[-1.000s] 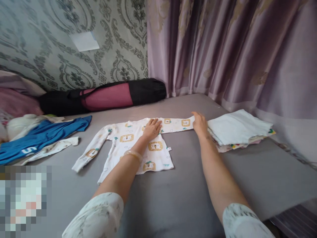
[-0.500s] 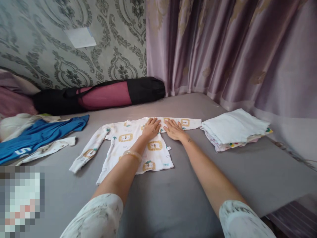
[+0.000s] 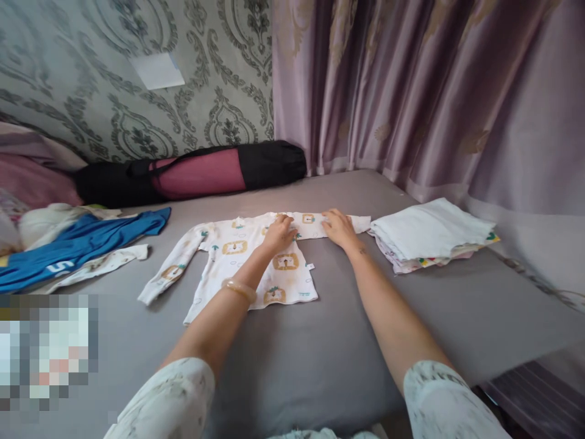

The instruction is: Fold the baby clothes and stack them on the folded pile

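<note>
A white long-sleeved child's shirt (image 3: 235,247) with lion prints lies spread on the grey sheet. My left hand (image 3: 280,235) rests on its right shoulder area, fingers a little bent and apart, holding nothing. On the right sleeve, near the cuff, lies my right hand (image 3: 339,228), its fingers slightly curved and apart over the fabric. The shirt's other sleeve slants down to the left. Just past the right cuff sits a stack of folded clothes (image 3: 434,235), white on top.
A blue garment (image 3: 91,244) and a small patterned garment (image 3: 103,262) lie at the left. A black and pink long bag (image 3: 201,174) lies along the wall. Purple curtains (image 3: 388,91) hang behind the grey bed (image 3: 320,366).
My right hand has slid right along the sleeve toward the cuff. My left hand stays at the shoulder, its fingers more bent. The view has shifted slightly.
</note>
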Demonstrator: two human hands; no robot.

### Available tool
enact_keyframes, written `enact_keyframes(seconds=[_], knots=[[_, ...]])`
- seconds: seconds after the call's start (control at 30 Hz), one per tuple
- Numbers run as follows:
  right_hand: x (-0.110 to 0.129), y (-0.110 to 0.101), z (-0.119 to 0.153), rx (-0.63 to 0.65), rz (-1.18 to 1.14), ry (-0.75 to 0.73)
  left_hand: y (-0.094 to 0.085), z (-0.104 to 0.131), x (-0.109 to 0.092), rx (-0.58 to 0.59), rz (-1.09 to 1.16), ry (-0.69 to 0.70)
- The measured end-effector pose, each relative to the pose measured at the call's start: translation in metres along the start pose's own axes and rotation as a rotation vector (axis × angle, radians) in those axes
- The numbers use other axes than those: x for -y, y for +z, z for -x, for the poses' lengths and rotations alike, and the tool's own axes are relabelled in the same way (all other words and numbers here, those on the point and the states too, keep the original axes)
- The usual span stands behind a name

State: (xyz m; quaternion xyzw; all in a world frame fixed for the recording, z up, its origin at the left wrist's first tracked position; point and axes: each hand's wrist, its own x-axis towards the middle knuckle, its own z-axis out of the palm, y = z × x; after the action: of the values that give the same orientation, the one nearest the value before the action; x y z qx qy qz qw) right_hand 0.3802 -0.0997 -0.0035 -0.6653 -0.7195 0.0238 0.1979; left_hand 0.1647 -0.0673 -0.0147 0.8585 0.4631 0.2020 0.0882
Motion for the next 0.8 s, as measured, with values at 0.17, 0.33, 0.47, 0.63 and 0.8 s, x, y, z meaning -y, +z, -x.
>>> enact_keyframes(seconds=[0.17, 0.33, 0.47, 0.63, 0.8], knots=[[0.032, 0.003, -0.003, 0.176, -0.158, -0.284, -0.026, 0.062, -0.064, 0.197, 0.064, 0.032], [0.040, 0.014, 0.003, 0.182, -0.080, -0.289, -0.026, 0.111, -0.104, 0.306, 0.017, -0.049], [0.040, 0.012, 0.005, 0.152, -0.004, -0.316, -0.026, 0.125, -0.113, 0.265, -0.024, -0.090], [0.038, 0.010, 0.005, 0.147, 0.056, -0.384, -0.027, 0.131, -0.116, 0.273, -0.034, -0.083], [0.033, 0.010, 0.004, 0.061, 0.068, -0.387, -0.025, 0.130, -0.114, 0.195, 0.070, -0.102]])
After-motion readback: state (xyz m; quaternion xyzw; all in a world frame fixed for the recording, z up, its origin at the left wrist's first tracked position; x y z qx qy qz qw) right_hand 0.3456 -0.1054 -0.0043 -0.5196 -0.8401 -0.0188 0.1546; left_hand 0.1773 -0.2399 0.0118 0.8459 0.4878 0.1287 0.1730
